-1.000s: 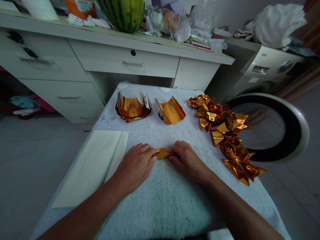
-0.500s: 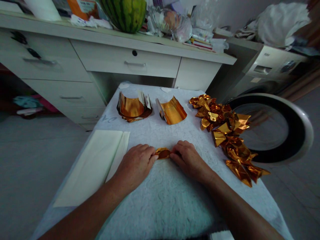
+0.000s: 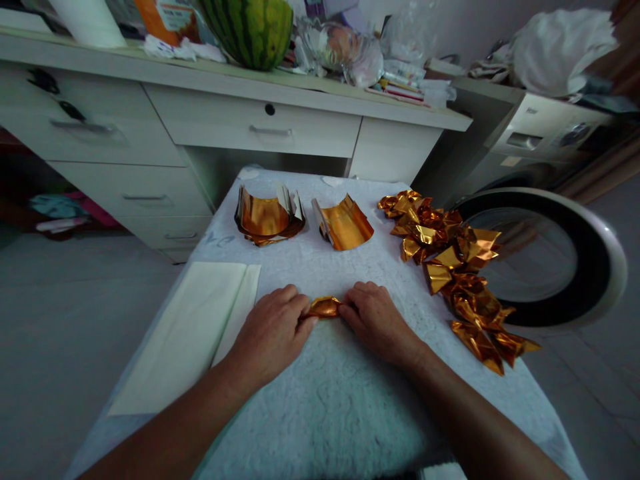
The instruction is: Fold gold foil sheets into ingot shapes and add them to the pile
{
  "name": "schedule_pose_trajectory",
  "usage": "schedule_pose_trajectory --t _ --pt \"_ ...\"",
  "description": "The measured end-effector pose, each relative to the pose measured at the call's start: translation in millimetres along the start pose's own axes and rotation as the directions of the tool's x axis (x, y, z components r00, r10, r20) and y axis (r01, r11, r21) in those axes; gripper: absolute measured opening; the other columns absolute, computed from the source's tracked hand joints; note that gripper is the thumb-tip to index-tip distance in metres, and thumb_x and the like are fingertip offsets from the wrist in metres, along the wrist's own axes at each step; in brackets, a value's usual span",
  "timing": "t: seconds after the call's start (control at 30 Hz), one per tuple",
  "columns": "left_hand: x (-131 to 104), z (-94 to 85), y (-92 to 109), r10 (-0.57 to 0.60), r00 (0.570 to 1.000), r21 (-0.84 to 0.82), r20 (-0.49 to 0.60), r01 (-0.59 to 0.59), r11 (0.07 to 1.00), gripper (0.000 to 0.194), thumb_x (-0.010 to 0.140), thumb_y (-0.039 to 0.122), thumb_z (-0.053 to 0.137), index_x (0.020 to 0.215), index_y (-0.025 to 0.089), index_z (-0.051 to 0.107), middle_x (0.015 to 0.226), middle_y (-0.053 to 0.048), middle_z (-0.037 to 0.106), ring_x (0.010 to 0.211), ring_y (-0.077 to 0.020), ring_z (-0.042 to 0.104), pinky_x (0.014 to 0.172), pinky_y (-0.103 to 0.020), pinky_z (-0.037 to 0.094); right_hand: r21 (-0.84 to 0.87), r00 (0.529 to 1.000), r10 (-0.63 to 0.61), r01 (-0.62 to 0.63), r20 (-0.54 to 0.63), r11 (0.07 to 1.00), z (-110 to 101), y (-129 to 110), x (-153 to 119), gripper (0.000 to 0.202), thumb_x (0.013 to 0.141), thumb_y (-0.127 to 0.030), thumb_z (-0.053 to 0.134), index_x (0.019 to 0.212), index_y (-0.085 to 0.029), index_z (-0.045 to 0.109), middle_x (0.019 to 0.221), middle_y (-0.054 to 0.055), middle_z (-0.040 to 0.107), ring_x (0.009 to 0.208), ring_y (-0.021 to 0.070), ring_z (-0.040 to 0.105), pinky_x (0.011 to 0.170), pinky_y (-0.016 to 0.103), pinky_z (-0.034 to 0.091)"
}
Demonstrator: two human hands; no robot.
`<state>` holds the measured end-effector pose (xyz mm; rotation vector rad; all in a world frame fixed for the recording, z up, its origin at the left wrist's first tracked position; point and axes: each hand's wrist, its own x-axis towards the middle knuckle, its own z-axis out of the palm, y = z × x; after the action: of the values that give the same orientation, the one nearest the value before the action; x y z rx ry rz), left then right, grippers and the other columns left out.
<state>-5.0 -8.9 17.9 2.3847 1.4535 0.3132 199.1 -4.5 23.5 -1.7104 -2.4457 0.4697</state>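
A small piece of gold foil paper (image 3: pixel 325 307) lies low over the cloth between my two hands, its middle bulging. My left hand (image 3: pixel 277 323) pinches its left end between thumb and fingers. At the opposite end, my right hand (image 3: pixel 374 319) grips the foil the same way. Both ends are hidden under the fingers. Beyond the hands stand a curled stack of gold foil sheets (image 3: pixel 267 215) and a smaller curled stack of gold foil (image 3: pixel 347 223). To the right lies a heap of folded gold foil pieces (image 3: pixel 450 260).
Pale folded paper (image 3: pixel 180 327) lies left on the cloth-covered table (image 3: pixel 320 413). Behind it runs a white counter with drawers (image 3: pixel 265 127), bearing a watermelon (image 3: pixel 250 33) and a glass bowl. A washing machine's open round door (image 3: pixel 600 260) borders the table's right side.
The foil's middle has turned from a dark hollow opening to a closed, shiny bulge. Both hands keep their grip and have barely shifted.
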Motion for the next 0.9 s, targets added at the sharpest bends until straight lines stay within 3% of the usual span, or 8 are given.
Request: schedule_pose_trajectory --t 0.2,0.5,0.9 --pt "-0.4 2.8 -1.0 -0.005 1.000 -0.037 -0.020 0.004 0.999 0.022 0.095 0.025 0.046 0.077 0.018 0.059 0.086 -0.004 0.055 0.083 -0.0201 0.057 0.077 -0.035 0.047 -0.009 1.000 0.000 0.000 -0.012 1.000 -0.8 -1.3 1.0 0.025 0.097 -0.029 0.051 0.078 -0.017 0.063 0.083 0.005 0.063 0.081 0.0186 0.054 0.072 0.033 0.032" --pt "1.1 4.4 3.3 -0.046 0.998 0.081 -0.049 0.050 0.995 0.026 0.095 0.027 0.045 0.076 0.018 0.060 0.081 -0.005 0.055 0.080 -0.0209 0.056 0.075 -0.037 0.046 -0.020 0.998 0.064 -0.064 -0.017 0.998 -1.9 -4.0 0.1 0.024 0.095 -0.033 0.054 0.079 -0.018 0.064 0.082 0.006 0.065 0.078 0.0191 0.056 0.070 0.033 0.032" --pt "2.0 5.1 2.0 -0.041 0.999 0.133 -0.032 0.045 0.990 0.029 0.096 0.025 0.042 0.077 0.018 0.063 0.082 -0.006 0.057 0.081 -0.0229 0.056 0.079 -0.041 0.046 -0.057 0.998 0.060 -0.060 -0.007 0.997 0.1 -0.4 2.6 0.025 0.096 -0.029 0.051 0.078 -0.017 0.065 0.083 0.007 0.067 0.080 0.0194 0.059 0.071 0.032 0.034"
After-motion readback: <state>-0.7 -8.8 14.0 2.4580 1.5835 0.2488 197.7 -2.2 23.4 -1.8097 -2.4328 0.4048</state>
